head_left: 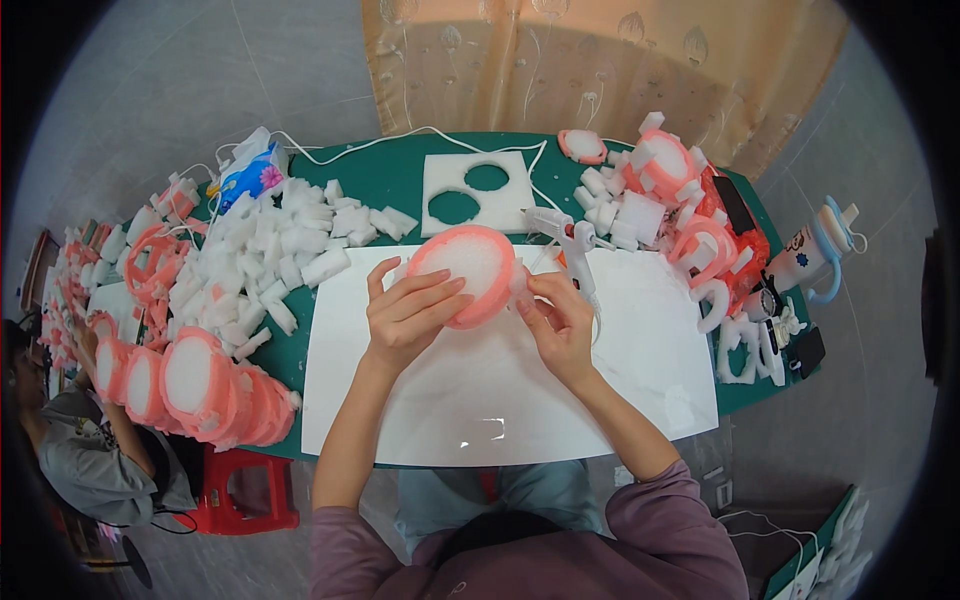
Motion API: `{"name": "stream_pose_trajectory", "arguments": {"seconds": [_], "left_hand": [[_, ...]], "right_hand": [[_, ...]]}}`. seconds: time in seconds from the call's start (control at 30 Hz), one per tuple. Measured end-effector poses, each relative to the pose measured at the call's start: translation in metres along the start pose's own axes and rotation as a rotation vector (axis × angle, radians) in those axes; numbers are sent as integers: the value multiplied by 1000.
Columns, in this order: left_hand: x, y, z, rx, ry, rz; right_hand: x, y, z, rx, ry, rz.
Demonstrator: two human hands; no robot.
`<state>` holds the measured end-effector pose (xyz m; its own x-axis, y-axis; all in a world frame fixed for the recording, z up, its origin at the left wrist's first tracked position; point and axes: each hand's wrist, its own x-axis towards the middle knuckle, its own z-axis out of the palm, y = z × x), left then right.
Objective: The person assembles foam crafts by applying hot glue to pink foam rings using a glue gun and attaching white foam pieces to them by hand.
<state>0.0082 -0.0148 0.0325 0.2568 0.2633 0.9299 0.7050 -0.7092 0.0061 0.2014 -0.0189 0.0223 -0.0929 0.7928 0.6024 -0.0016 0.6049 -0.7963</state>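
Both my hands hold a round foam disc (470,268) with a white middle and a pink rim, tilted up above a white sheet (500,390) on the green table (385,175). My left hand (408,312) grips its lower left side, fingers spread over the face. My right hand (557,315) pinches its right edge. A white glue gun (572,243) stands just behind my right hand.
A heap of white foam blocks (270,250) lies at left, with a row of finished pink-rimmed discs (200,385) at the near left. A white foam slab with two round holes (475,190) lies at the back. Pink and white foam pieces (680,200) crowd the right. Another person (80,440) sits at far left by a red stool (245,495).
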Motion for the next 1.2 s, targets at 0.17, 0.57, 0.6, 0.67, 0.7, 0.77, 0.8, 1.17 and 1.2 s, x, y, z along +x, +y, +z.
{"name": "stream_pose_trajectory", "arguments": {"seconds": [0.17,0.57,0.6,0.67,0.7,0.77,0.8,1.17,1.2], "left_hand": [[-1,0,3,-5,-39,-23],[7,0,-11,46,-12,-63],[7,0,-11,57,21,-46],[6,1,-10,66,35,-36],[6,1,-10,74,49,-27],[6,2,-11,87,54,-20],[6,3,-12,100,58,-14],[4,6,-12,126,48,29],[4,6,-12,135,46,32]], "right_hand": [[-1,3,-4,-44,-42,59],[4,-7,-1,-106,-52,26],[4,-8,-2,-105,-54,24],[4,-9,-3,-235,-72,-125],[4,-10,-2,-235,-72,-126],[3,-11,-1,-239,-34,-163],[4,-12,-2,-238,-35,-164],[-3,-13,1,-306,-163,-227],[-4,-13,1,-308,-161,-226]]}}
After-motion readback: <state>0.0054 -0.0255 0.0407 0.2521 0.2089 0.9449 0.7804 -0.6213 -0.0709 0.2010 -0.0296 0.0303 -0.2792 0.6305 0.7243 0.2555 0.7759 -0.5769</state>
